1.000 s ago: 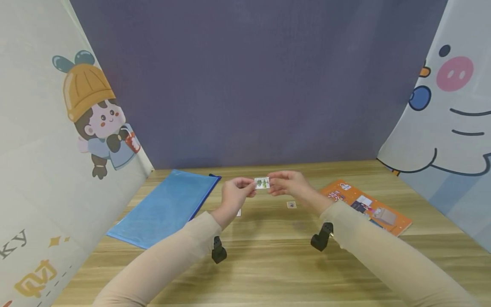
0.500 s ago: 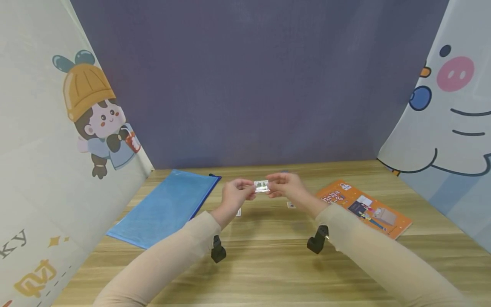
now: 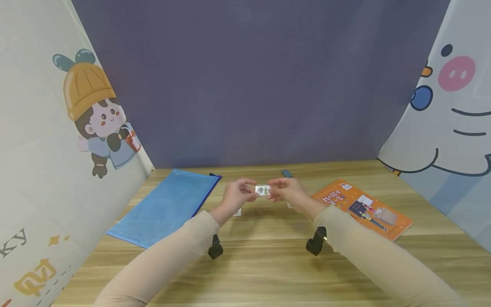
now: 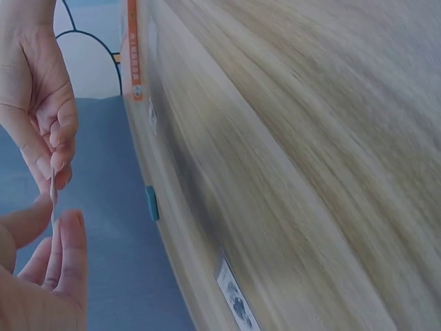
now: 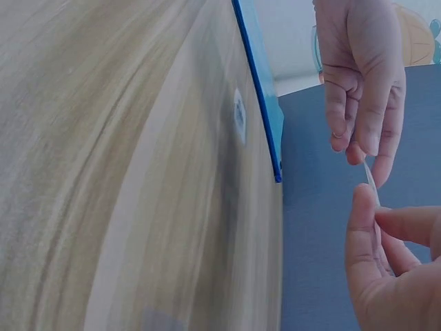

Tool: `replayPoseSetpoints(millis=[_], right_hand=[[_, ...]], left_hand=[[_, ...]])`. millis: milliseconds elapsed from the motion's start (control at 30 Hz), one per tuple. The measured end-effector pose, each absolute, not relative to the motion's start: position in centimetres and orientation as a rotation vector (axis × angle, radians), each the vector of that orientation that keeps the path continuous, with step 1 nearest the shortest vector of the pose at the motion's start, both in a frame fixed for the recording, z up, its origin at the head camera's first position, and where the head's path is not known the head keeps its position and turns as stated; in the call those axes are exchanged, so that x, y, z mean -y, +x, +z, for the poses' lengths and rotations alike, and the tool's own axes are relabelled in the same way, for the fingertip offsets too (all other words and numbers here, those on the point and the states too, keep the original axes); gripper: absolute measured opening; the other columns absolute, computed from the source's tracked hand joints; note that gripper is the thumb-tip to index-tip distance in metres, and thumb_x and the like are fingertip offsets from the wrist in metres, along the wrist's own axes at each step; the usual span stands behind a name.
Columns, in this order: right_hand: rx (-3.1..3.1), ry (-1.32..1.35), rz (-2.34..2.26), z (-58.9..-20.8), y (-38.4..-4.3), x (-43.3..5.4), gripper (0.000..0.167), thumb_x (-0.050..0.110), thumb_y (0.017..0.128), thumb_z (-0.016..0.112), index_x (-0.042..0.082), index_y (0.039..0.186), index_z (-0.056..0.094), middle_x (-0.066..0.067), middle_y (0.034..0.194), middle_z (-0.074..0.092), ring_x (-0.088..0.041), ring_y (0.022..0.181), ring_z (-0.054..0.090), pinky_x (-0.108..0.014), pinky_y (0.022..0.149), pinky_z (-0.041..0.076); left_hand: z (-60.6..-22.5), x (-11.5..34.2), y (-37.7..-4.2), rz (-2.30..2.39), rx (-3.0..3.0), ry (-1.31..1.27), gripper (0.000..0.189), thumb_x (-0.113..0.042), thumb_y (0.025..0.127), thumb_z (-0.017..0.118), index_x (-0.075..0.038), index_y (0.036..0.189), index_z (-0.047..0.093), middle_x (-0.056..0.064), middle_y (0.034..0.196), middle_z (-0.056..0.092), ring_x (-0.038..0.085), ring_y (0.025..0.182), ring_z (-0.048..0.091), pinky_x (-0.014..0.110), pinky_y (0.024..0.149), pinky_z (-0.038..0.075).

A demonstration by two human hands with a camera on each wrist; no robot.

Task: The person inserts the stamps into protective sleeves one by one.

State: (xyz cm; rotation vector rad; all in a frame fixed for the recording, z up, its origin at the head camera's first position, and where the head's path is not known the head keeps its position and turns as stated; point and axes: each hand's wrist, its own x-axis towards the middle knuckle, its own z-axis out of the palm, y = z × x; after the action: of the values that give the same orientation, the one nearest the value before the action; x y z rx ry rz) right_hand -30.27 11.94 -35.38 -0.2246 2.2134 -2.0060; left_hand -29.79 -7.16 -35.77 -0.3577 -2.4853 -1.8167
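A small white card [image 3: 263, 190] with green plant pictures is raised above the wooden table in the head view. My left hand [image 3: 238, 197] pinches its left edge, and my right hand [image 3: 290, 194] pinches the right one. Both wrist views show the card almost edge-on, thin between the fingertips. Beneath my left hand lies another small card [image 3: 238, 212], whose dark print shows in the left wrist view. A further card [image 3: 290, 205] on the table is mostly covered by my right hand. Fingers hide the ends of the raised card.
On the left lies a blue zip folder [image 3: 165, 209]. An orange booklet [image 3: 364, 209] is at the right, partly behind my right sleeve. Farther back, near the dark wall [image 3: 261, 85], sits a small blue-grey block [image 3: 286, 173]. Printed cloth walls stand at both sides.
Both hands have come slightly lower with the card, which tilted and then faced the camera again. The blue-grey block behind my right hand has come into view; the card below is more covered.
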Motion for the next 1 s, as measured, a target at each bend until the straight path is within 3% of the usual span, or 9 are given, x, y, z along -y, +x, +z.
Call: replayPoseSetpoints(millis=[267, 500, 800, 1000], right_hand=[[-2.19, -0.196, -1.996, -36.5, -30.6, -11.9, 0.035, -0.007, 0.09, 0.06, -0.013, 0.125, 0.054, -0.02, 0.099, 0.067, -0.012, 0.068, 0.067, -0.024, 0.067, 0.06], [-2.175, -0.214, -1.967, -37.0, -30.5, -11.6, 0.039, -0.01, 0.089, 0.058, -0.015, 0.127, 0.051, -0.024, 0.101, 0.065, -0.013, 0.068, 0.067, -0.025, 0.066, 0.06], [-2.214, -0.212, -1.884, -37.9, -31.1, -11.2, 0.045, -0.015, 0.083, 0.06, -0.015, 0.127, 0.05, -0.018, 0.095, 0.064, -0.013, 0.068, 0.065, -0.024, 0.066, 0.06], [-2.247, -0.149, -1.833, -38.4, -31.2, -11.0, 0.045, -0.017, 0.081, 0.061, -0.016, 0.125, 0.051, -0.02, 0.093, 0.065, -0.014, 0.065, 0.063, -0.026, 0.063, 0.06]], left_hand=[[-36.3, 7.4, -30.1, -1.626, 2.633, -0.403, 0.038, 0.005, 0.076, 0.077, -0.001, 0.112, 0.067, 0.015, 0.088, 0.072, 0.015, 0.074, 0.068, 0.026, 0.072, 0.06], [-36.8, 7.7, -30.2, -1.606, 2.666, -0.4, 0.036, 0.008, 0.078, 0.074, 0.003, 0.113, 0.066, 0.017, 0.089, 0.071, 0.028, 0.082, 0.069, 0.033, 0.077, 0.06], [-38.1, 8.0, -30.7, -1.496, 2.751, -0.395, 0.037, 0.003, 0.075, 0.078, 0.0, 0.11, 0.067, 0.013, 0.089, 0.072, 0.015, 0.073, 0.066, 0.024, 0.067, 0.058], [-38.7, 7.7, -31.0, -1.512, 2.796, -0.377, 0.038, 0.004, 0.074, 0.078, 0.002, 0.11, 0.066, 0.015, 0.088, 0.071, 0.014, 0.067, 0.065, 0.025, 0.062, 0.058]])
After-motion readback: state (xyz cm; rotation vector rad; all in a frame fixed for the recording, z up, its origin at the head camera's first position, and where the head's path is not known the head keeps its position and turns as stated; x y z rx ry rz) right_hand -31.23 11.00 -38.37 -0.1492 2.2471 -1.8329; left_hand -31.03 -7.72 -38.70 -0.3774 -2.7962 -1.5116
